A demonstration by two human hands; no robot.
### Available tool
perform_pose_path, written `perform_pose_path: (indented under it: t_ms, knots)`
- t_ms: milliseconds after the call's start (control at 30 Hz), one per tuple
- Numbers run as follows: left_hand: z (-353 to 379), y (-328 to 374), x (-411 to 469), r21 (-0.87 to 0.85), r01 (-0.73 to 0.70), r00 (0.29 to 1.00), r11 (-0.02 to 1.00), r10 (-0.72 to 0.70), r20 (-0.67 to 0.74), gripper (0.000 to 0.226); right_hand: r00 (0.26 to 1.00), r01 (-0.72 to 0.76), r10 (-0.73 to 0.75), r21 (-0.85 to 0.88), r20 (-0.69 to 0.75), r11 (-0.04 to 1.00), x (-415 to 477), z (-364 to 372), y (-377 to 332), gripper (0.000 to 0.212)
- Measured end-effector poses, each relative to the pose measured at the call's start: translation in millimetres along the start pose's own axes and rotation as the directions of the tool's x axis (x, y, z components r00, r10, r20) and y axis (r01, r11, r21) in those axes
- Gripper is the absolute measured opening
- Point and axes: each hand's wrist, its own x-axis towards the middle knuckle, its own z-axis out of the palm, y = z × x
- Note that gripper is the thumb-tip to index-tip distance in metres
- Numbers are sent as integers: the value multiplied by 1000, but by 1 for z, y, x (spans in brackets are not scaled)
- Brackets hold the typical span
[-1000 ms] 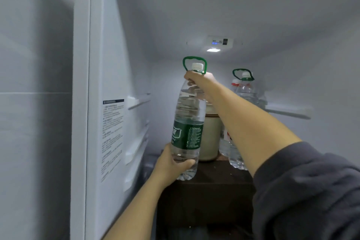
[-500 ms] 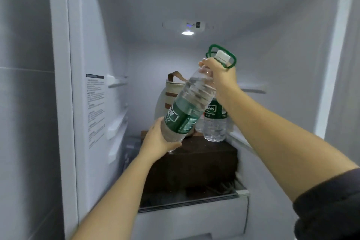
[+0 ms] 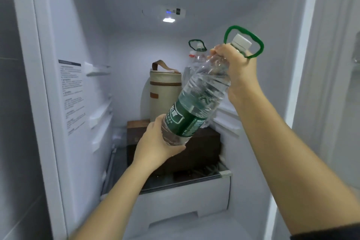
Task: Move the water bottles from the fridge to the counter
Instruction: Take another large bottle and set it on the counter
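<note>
At the open fridge (image 3: 81, 25), the left hand (image 3: 155, 146) is curled under the base of a tilted bottle (image 3: 196, 101), whose neck is gripped by the right hand (image 3: 238, 70). The frame (image 3: 305, 64) could be struck if the bottle is swung out carelessly.

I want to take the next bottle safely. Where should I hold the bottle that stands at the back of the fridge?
Probably the neck of the back bottle, under its green loop, coming from the front and above: it stands upright, with the beige bag close beside it.
</note>
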Motion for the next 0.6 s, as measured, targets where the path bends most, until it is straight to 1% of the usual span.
perform_pose_path:
  t_ms: [67,133,200,267,333,400,500,600]
  knots:
    - [7,3,-23,-43,9,1000,999,-9,20,96,1000,-14,14,-19,7,1000,-14,-6,0,15]
    - [18,-1,-42,-81,39,998,996,-36,45,97,1000,-28,29,-40,6,999,-28,-12,6,8]
    - [31,-8,-59,-95,86,993,992,-78,85,97,998,-59,58,-48,-14,997,-44,-19,17,7]
    - [44,-17,-75,-74,135,982,988,-124,140,92,993,-112,109,-67,-44,991,-59,-29,33,10]
    - [57,-24,-92,-68,161,973,985,-147,180,88,984,-168,161,-116,-70,979,-76,-40,51,9]
    - [67,-30,-112,-77,170,966,983,-150,209,90,970,-233,219,-149,-106,961,-93,-52,66,8]
    - [81,-36,-143,-32,196,949,980,-182,257,99,936,-334,304,-181,-176,925,-117,-69,85,11]
    - [92,-42,-167,-5,242,923,970,-228,309,94,911,-399,361,-200,-200,895,-136,-78,99,6]
